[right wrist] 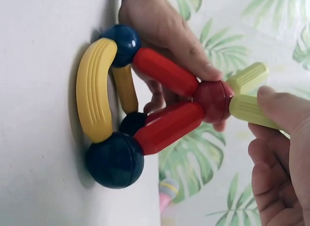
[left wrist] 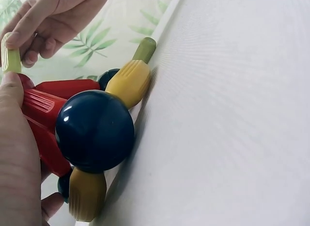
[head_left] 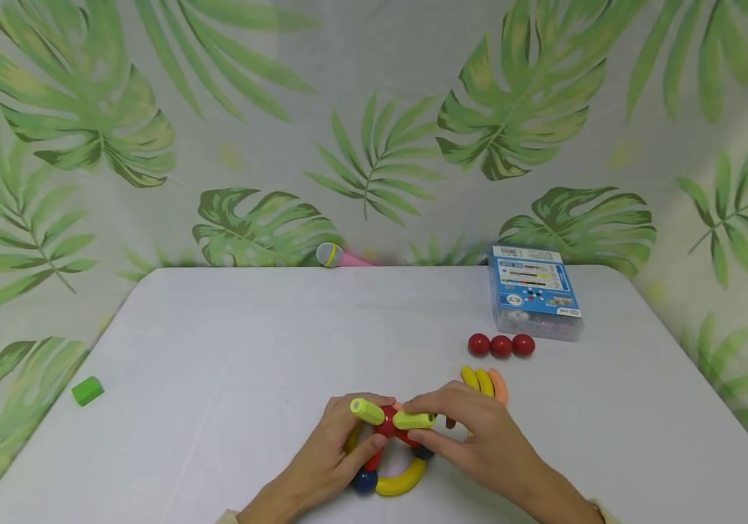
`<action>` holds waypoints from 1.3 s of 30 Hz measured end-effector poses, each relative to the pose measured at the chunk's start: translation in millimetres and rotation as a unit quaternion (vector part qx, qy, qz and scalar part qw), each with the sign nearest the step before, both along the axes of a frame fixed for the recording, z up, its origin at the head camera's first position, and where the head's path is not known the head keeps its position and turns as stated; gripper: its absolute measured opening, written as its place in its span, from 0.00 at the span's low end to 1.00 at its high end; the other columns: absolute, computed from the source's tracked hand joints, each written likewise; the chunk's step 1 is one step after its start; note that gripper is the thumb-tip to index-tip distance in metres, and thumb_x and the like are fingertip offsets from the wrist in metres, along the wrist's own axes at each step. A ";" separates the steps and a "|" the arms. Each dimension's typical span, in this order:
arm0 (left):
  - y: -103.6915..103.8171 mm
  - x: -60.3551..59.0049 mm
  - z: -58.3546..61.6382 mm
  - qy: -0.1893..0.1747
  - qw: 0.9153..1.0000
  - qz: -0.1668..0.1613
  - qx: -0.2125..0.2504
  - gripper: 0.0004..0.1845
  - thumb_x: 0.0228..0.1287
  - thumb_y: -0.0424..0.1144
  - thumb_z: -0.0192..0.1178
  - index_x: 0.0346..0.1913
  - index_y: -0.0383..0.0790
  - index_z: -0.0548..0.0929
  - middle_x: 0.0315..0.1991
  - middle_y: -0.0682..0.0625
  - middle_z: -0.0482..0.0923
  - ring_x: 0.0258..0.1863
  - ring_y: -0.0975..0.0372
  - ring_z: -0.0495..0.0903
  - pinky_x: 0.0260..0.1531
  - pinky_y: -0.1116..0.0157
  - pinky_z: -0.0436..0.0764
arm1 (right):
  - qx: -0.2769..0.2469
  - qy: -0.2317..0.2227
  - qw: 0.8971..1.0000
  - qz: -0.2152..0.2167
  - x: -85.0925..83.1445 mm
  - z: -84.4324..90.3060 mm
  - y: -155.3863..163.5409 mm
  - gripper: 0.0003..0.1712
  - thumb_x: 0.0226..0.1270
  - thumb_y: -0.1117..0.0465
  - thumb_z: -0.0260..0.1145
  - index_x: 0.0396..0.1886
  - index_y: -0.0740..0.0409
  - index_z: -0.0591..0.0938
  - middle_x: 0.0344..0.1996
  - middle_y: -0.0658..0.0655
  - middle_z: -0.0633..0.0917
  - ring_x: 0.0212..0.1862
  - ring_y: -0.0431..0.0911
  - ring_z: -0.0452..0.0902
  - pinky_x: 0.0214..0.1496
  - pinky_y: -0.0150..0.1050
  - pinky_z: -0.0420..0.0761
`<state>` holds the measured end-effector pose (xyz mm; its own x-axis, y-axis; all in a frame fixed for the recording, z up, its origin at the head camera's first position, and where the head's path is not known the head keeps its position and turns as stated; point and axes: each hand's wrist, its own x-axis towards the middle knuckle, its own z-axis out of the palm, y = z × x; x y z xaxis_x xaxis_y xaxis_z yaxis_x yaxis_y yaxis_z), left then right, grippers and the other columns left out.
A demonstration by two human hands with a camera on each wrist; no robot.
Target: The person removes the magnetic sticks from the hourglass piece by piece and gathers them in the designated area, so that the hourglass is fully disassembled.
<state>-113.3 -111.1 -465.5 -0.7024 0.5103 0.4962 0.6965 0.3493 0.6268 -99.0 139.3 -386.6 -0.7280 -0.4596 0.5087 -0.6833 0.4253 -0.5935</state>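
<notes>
A toy frame of magnetic rods and balls stands on the table between the hands. Its base joins curved yellow rods (right wrist: 95,90) with blue balls (right wrist: 115,160). Red rods (right wrist: 169,127) slope up from these to one red ball (right wrist: 211,101) at the top. My left hand (head_left: 328,455) grips that red ball between thumb and fingers. Two yellow-green rods stick out from it: a free one (head_left: 367,411) on the left, and one on the right (right wrist: 249,109) whose outer end my right hand (head_left: 485,440) pinches between thumb and forefinger.
Just beyond my right hand lie curved yellow rods (head_left: 484,382) and a peach rod (head_left: 498,387). Behind them sit three red balls (head_left: 501,346) in a row and a blue box (head_left: 534,291). A green block (head_left: 88,391) is far left; a toy microphone (head_left: 335,255) lies at the back edge.
</notes>
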 end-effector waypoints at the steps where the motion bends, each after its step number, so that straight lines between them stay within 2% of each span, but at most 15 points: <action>1: 0.6 0.1 0.3 0.000 1.000 -0.001 -0.002 0.21 0.75 0.41 0.61 0.68 0.55 0.73 0.67 0.59 0.76 0.65 0.61 0.72 0.63 0.57 0.70 | -0.005 -0.002 1.000 0.003 0.6 0.0 0.9 0.22 0.59 0.62 0.79 0.53 0.43 0.87 0.43 0.40 0.89 0.41 0.35 0.78 0.36 0.31 0.82; 6: 1.0 1.4 0.7 -0.020 1.000 0.000 -0.001 0.22 0.75 0.41 0.61 0.69 0.54 0.72 0.66 0.59 0.75 0.65 0.61 0.71 0.63 0.57 0.70 | -0.018 -0.014 1.000 0.014 4.6 -1.6 3.8 0.22 0.60 0.62 0.78 0.54 0.44 0.88 0.45 0.40 0.89 0.42 0.34 0.81 0.38 0.31 0.84; 12: 2.2 3.3 1.2 -0.028 1.000 -0.001 0.005 0.23 0.74 0.39 0.61 0.69 0.50 0.73 0.66 0.58 0.75 0.65 0.61 0.71 0.63 0.57 0.70 | -0.032 0.010 0.999 0.032 8.2 -7.0 7.6 0.25 0.56 0.67 0.80 0.54 0.49 0.89 0.45 0.43 0.90 0.42 0.34 0.82 0.44 0.26 0.83; 15: 3.3 4.2 1.3 -0.029 1.000 -0.003 0.008 0.23 0.74 0.38 0.61 0.69 0.50 0.73 0.66 0.58 0.75 0.65 0.60 0.71 0.63 0.58 0.70 | -0.042 0.012 0.999 0.029 11.2 -8.7 10.3 0.24 0.56 0.66 0.80 0.54 0.50 0.89 0.44 0.44 0.91 0.40 0.34 0.81 0.41 0.25 0.82; 18: 3.5 3.1 1.6 -0.035 0.999 0.005 0.019 0.24 0.74 0.36 0.61 0.69 0.50 0.72 0.66 0.56 0.76 0.64 0.60 0.72 0.63 0.58 0.71 | -0.053 0.010 0.999 -0.006 16.0 -8.1 16.5 0.24 0.55 0.67 0.80 0.53 0.50 0.89 0.43 0.45 0.91 0.38 0.35 0.80 0.36 0.27 0.81; 22: 2.7 -0.4 2.9 -0.059 0.997 0.006 0.048 0.22 0.74 0.34 0.61 0.67 0.49 0.73 0.65 0.53 0.77 0.64 0.59 0.73 0.65 0.59 0.72 | -0.061 -0.012 0.994 -0.096 22.5 -12.1 32.9 0.29 0.52 0.71 0.81 0.54 0.46 0.86 0.43 0.44 0.89 0.35 0.34 0.77 0.34 0.27 0.78; 25: 1.4 -1.1 4.2 -0.075 0.996 0.010 0.055 0.21 0.74 0.35 0.61 0.67 0.49 0.74 0.65 0.53 0.77 0.64 0.59 0.73 0.65 0.59 0.73 | -0.084 -0.020 0.986 -0.143 25.9 -23.1 47.5 0.33 0.48 0.77 0.80 0.54 0.53 0.82 0.43 0.46 0.90 0.34 0.35 0.75 0.34 0.28 0.76; 27: 0.3 -0.2 5.2 -0.075 0.996 0.026 0.045 0.22 0.74 0.37 0.61 0.67 0.49 0.74 0.66 0.55 0.76 0.65 0.59 0.73 0.64 0.57 0.74 | -0.093 -0.009 0.983 -0.160 26.7 -30.5 56.2 0.35 0.45 0.80 0.80 0.53 0.57 0.80 0.43 0.48 0.91 0.33 0.36 0.74 0.34 0.28 0.75; 30: -0.7 0.4 5.7 -0.079 0.995 0.036 0.039 0.23 0.74 0.37 0.62 0.69 0.48 0.75 0.66 0.57 0.77 0.65 0.60 0.73 0.63 0.56 0.75 | -0.071 0.005 0.981 -0.178 25.1 -35.8 67.1 0.34 0.44 0.79 0.81 0.51 0.55 0.81 0.44 0.45 0.90 0.32 0.34 0.72 0.34 0.29 0.74; 34: -0.3 -0.3 4.4 -0.086 0.995 0.020 0.049 0.23 0.75 0.35 0.61 0.70 0.47 0.74 0.64 0.54 0.77 0.66 0.59 0.72 0.66 0.58 0.74 | -0.031 0.014 0.981 -0.188 22.3 -35.0 78.0 0.33 0.47 0.76 0.81 0.54 0.49 0.84 0.43 0.41 0.88 0.34 0.32 0.72 0.35 0.28 0.75; 36: 0.1 -0.3 3.6 -0.088 0.995 0.011 0.055 0.24 0.75 0.34 0.61 0.70 0.46 0.73 0.64 0.53 0.77 0.66 0.59 0.72 0.66 0.60 0.74 | -0.023 0.016 0.980 -0.195 21.5 -34.1 82.1 0.33 0.48 0.76 0.81 0.55 0.49 0.86 0.41 0.41 0.88 0.35 0.32 0.72 0.36 0.27 0.75; 39: 0.6 0.5 2.8 -0.086 0.995 0.017 0.052 0.23 0.75 0.35 0.61 0.70 0.46 0.74 0.65 0.54 0.77 0.65 0.59 0.73 0.65 0.59 0.74 | -0.005 0.014 0.978 -0.208 19.4 -33.1 87.7 0.32 0.49 0.75 0.81 0.55 0.49 0.87 0.39 0.41 0.88 0.35 0.32 0.74 0.36 0.24 0.76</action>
<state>-112.8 -110.5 -462.7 -0.7976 0.4362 0.4167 0.5650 0.2982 0.7693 -79.7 227.0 -419.7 -0.8371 -0.1208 0.5336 -0.4675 0.6645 -0.5830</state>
